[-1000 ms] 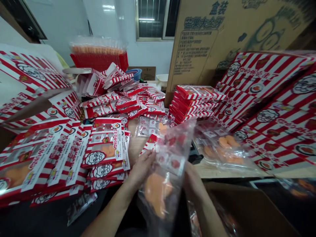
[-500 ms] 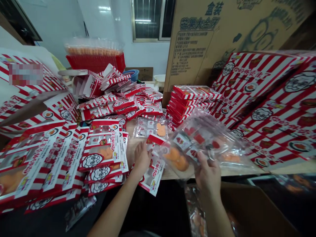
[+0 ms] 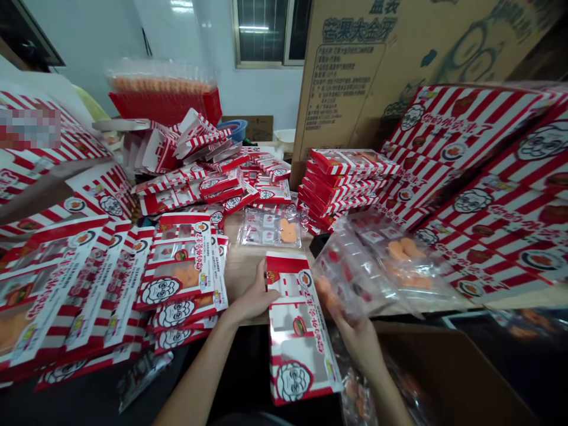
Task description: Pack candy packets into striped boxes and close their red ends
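My left hand (image 3: pixel 254 297) grips the left edge of an empty red-and-white striped window box (image 3: pixel 298 331) that hangs over the table's near edge. My right hand (image 3: pixel 357 337) is below and right of the box, its fingers closed on the lower end of a clear plastic packet (image 3: pixel 350 275) with orange and red pieces inside. That packet lies partly on a pile of similar clear packets (image 3: pixel 402 260). One more clear packet (image 3: pixel 271 228) lies flat on the wooden table (image 3: pixel 242 266) beyond the box.
Filled striped boxes (image 3: pixel 177 272) overlap in rows at the left. A jumbled heap of boxes (image 3: pixel 213 171) and a neat stack (image 3: pixel 341 180) sit farther back. Large striped cartons (image 3: pixel 488 195) and a tall brown cardboard box (image 3: pixel 399 59) stand right. An open brown carton (image 3: pixel 448 378) is below right.
My left hand pulled the empty striped box toward me, out over the table edge. My right hand lowered the clear packet from held up in front to resting by the packet pile.
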Action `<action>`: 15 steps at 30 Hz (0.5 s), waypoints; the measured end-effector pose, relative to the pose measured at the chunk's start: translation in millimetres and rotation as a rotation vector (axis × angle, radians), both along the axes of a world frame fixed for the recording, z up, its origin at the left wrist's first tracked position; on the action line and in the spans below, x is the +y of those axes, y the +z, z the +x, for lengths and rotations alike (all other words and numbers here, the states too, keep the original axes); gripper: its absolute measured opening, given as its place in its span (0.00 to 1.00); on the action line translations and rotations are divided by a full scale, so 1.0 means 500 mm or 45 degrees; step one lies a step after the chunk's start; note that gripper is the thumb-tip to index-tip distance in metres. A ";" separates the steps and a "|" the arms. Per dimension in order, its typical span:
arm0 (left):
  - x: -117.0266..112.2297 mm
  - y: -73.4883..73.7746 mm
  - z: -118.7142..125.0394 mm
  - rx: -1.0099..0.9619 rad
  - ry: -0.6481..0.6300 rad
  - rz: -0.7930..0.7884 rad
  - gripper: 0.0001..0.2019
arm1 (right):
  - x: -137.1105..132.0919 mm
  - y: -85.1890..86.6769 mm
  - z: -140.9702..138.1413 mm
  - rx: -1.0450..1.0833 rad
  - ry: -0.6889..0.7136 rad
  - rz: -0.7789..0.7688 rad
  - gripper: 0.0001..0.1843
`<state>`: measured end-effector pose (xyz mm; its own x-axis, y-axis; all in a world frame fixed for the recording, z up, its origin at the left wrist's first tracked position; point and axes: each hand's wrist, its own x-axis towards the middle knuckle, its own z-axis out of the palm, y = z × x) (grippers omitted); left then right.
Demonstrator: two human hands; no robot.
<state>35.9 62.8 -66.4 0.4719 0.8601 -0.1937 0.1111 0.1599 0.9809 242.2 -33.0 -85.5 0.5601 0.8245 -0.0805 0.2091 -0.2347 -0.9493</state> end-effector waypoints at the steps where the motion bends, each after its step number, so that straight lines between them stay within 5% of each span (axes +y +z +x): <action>1: -0.004 0.006 -0.006 -0.022 -0.018 -0.006 0.36 | -0.001 0.003 0.004 0.037 0.003 -0.020 0.22; 8: -0.043 0.043 -0.038 -0.097 -0.175 -0.108 0.22 | 0.045 0.029 0.003 0.284 -0.463 0.318 0.19; 15: -0.048 0.048 -0.060 -0.090 -0.250 -0.184 0.17 | 0.136 0.028 -0.023 0.536 -0.298 0.483 0.26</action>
